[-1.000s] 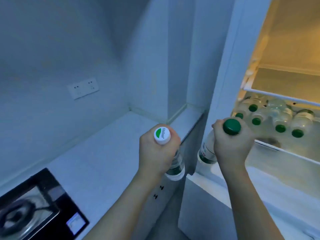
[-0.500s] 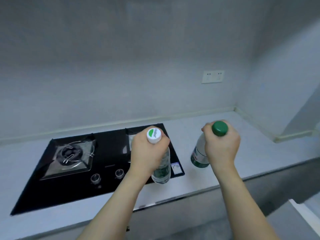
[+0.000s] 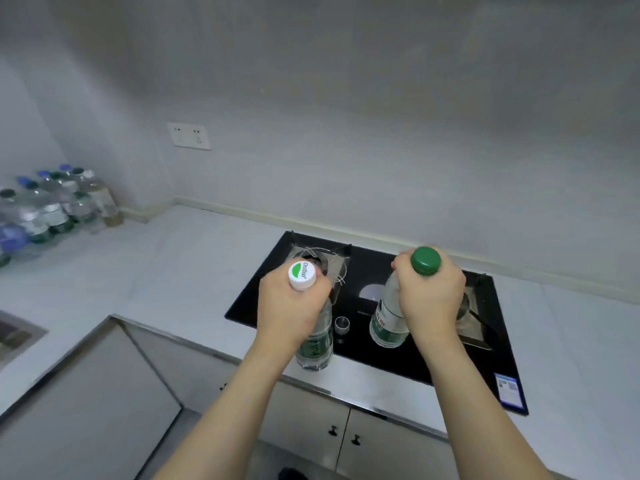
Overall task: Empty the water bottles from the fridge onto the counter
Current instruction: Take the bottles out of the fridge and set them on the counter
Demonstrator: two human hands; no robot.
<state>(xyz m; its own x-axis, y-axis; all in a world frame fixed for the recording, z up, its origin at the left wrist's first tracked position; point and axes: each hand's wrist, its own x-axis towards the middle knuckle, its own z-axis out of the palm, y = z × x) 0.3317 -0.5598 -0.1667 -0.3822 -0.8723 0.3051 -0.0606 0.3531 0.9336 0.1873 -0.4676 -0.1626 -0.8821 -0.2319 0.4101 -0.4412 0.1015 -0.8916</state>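
Observation:
My left hand (image 3: pixel 292 308) grips the neck of a water bottle with a white and green cap (image 3: pixel 314 348), held upright in the air over the front edge of the counter. My right hand (image 3: pixel 431 299) grips a second water bottle with a dark green cap (image 3: pixel 387 322), upright above the black stove. Several water bottles (image 3: pixel 52 206) with blue, green and white caps stand grouped on the white counter (image 3: pixel 166 268) in the far left corner. The fridge is out of view.
A black gas stove (image 3: pixel 377 358) is set into the counter below my hands, with burners and a knob (image 3: pixel 341 323). A wall socket (image 3: pixel 188 135) sits on the back wall. A sink edge (image 3: pixel 17 336) shows at far left. Cabinet doors (image 3: pixel 311 424) lie below.
The view has swung left from the fridge along the counter. Both hands carried their bottles with it, and the group of bottles in the left corner has come into sight.

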